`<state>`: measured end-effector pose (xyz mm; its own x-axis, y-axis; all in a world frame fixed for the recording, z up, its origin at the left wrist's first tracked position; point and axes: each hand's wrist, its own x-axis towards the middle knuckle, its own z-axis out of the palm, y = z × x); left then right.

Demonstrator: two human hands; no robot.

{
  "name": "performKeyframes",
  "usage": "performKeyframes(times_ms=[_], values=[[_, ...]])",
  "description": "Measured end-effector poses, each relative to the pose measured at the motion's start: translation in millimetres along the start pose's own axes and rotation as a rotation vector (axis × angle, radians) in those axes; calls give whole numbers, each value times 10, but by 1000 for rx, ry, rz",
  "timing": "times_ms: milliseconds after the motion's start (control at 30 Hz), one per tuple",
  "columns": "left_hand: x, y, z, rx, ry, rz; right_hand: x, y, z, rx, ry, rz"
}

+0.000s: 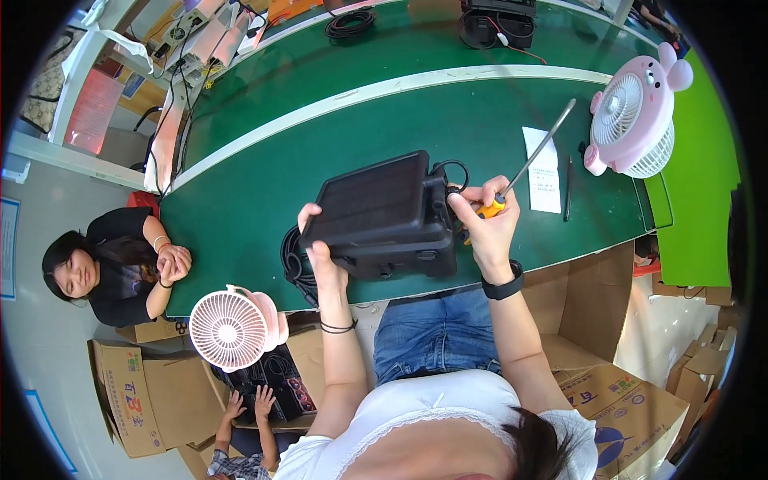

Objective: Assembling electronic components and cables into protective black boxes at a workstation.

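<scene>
A black plastic box (372, 196) with a flat dark panel on its top face is tilted above the green table's near edge. My left hand (326, 268) grips its left end, thumb and fingers around the corner. A screwdriver (534, 158) with a yellow and black handle lies in my closed right hand (490, 228), its long shaft pointing up and away to the right. The thumb and fingertips of that hand also touch the box's right end, by a short black cable loop (458, 166). A coiled black cable (294, 268) hangs beside the box's left end.
On the green table (264, 192), a paper sheet (544, 172) and a black pen (569, 188) lie right, near a pink fan (632, 112). Another fan (230, 328) stands at the near left. One person (120, 256) sits left; another person's hands (250, 402) are over an open carton.
</scene>
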<state>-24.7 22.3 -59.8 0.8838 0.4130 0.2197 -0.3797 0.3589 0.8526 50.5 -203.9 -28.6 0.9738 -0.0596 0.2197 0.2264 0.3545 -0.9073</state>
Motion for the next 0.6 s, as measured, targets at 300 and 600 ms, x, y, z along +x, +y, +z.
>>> performKeyframes(times_ms=[300,600], values=[[-212,-28,157,212,91,154,14,101,-179,28,-23,198],[31,136,243,124,72,-20,96,73,-173,2,-42,144]])
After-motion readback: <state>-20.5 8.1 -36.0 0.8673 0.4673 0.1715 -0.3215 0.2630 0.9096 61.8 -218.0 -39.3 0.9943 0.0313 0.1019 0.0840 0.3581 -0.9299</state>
